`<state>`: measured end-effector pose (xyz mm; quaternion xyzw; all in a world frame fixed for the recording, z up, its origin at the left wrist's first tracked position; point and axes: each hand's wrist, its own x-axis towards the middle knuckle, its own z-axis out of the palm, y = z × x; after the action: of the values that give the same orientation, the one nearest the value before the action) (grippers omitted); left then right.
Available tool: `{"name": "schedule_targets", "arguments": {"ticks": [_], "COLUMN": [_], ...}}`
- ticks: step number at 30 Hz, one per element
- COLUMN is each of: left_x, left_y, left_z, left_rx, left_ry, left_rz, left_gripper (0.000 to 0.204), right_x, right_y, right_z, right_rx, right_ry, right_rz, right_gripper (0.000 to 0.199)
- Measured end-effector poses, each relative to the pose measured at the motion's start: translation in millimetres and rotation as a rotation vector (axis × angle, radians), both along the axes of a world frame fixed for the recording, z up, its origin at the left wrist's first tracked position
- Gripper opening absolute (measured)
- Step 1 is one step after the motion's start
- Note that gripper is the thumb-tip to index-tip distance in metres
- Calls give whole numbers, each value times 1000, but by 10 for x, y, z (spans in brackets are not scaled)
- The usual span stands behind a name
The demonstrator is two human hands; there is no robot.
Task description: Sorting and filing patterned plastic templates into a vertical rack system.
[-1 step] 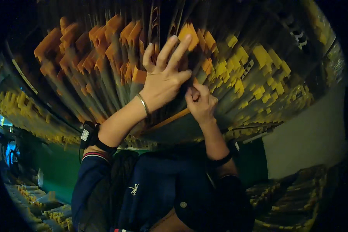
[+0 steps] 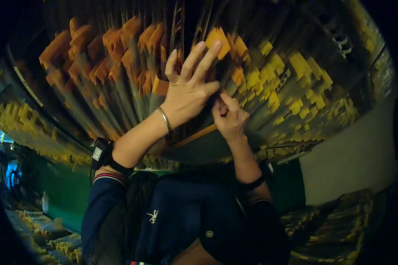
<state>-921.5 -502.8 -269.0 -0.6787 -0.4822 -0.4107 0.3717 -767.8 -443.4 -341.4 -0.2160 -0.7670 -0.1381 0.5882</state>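
Observation:
My left hand (image 2: 189, 92), a bangle at its wrist, lies over a row of thin upright sleeves with orange tabs (image 2: 132, 27). Its fingers are spread, and the tips reach an angled orange tab (image 2: 223, 44). Just to the right and nearer me, my right hand (image 2: 232, 118) is closed, thumb and fingers drawn together. A sliver of orange shows by its fingertips; what they pinch is too dark to make out. Below both hands slants a sleeve with an orange edge (image 2: 194, 136).
Yellow-tabbed sleeves (image 2: 300, 66) crowd the right side, and more yellow tabs (image 2: 22, 121) line the left. Behind the row's near edge is a green floor (image 2: 64, 190); a grey surface (image 2: 347, 157) lies at right. Further rows of yellow-tabbed items (image 2: 336, 229) stand at the lower corners.
Hardly anything differs. My left hand sits a few pixels further right, and my right hand keeps its place.

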Motion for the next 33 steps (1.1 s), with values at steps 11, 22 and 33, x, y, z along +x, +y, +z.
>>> {"name": "schedule_targets", "arguments": {"ticks": [11,22,33], "left_x": [-137,-247,-165], "left_y": [-73,-45,-27], "left_z": [48,-63,-8], "left_rx": [-7,-61,-10], "left_ry": [-108,-57,-110], "left_rz": [-12,-6,-12], "left_gripper": [18,26,9], "right_x": [91,107,102], "right_y": [-53,-27,-114], "right_z": [153,125,224], "right_rx": [-45,-127,-174], "right_ry": [-104,-76,-85], "right_rz": [-101,-87,-81], "right_gripper": [29,27,23]}}
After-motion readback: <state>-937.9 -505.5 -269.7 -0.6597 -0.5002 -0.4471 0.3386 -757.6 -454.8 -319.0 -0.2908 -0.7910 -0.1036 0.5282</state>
